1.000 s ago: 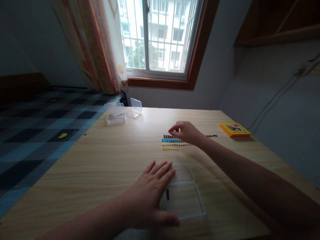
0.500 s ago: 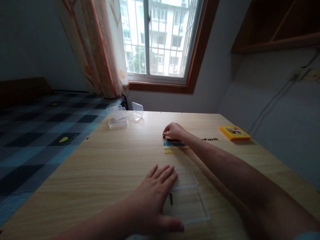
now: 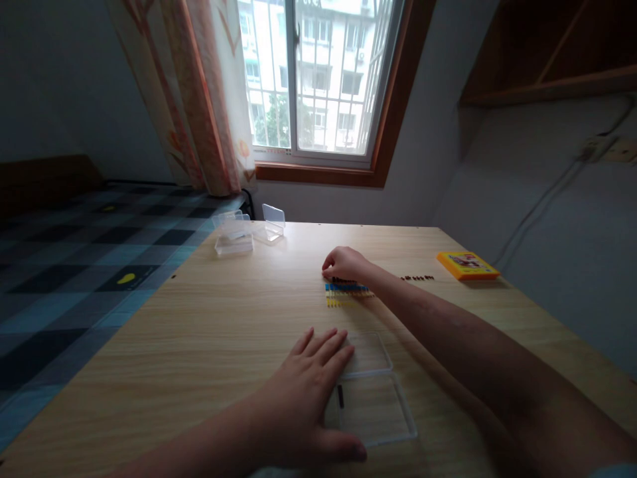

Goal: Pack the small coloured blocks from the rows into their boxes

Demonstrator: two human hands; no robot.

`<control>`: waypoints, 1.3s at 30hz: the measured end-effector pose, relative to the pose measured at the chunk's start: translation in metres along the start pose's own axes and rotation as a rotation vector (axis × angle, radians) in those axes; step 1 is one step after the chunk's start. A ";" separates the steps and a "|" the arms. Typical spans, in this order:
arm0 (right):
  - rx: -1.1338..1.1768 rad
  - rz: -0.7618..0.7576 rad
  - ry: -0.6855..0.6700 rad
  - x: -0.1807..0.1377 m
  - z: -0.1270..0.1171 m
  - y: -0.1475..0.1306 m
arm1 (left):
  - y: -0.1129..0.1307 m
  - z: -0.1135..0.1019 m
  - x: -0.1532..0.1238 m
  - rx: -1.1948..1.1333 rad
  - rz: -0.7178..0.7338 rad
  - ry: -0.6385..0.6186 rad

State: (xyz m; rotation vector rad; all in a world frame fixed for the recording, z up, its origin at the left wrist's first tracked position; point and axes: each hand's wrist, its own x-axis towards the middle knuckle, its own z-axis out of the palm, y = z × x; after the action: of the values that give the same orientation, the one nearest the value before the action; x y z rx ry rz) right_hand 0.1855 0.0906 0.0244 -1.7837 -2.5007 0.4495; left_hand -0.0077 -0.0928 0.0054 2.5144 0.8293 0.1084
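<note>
My left hand [image 3: 318, 375] lies with fingers spread over the left side of an open clear plastic box [image 3: 378, 408]. One thin dark strip [image 3: 341, 396] is inside the box. Farther off, my right hand [image 3: 346, 263] has its fingers pinched at the left end of a row of small dark pieces [image 3: 341, 280]; whatever is between the fingertips is too small to make out. Just nearer than that row lie small blue pieces [image 3: 343, 287] and yellow pieces [image 3: 336, 303] in rows. My right forearm covers part of these rows. More dark pieces [image 3: 418, 278] show beyond the wrist.
Several open clear plastic boxes [image 3: 235, 245] stand at the table's far left corner. An orange and yellow case [image 3: 468, 265] lies near the right edge. A bed with a checked cover [image 3: 99, 265] adjoins the table [image 3: 209, 345] on the left.
The fingertips of my right hand have shifted slightly left and down, and the dark piece seen at them before is now hidden. My left hand has stayed in place.
</note>
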 end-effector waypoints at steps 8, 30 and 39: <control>-0.003 -0.072 0.210 -0.021 -0.014 -0.013 | 0.003 -0.003 0.001 0.019 -0.039 -0.052; 0.049 -0.458 0.202 -0.222 0.050 -0.021 | 0.002 0.001 0.003 0.043 -0.001 -0.033; 0.071 -0.558 0.246 -0.226 0.050 -0.010 | 0.005 -0.002 0.004 0.060 -0.033 -0.068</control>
State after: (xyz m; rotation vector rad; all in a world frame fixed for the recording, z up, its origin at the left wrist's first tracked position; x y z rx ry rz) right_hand 0.2427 -0.1331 0.0104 -0.9721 -2.6021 0.2594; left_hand -0.0022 -0.0937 0.0093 2.5436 0.8572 -0.0134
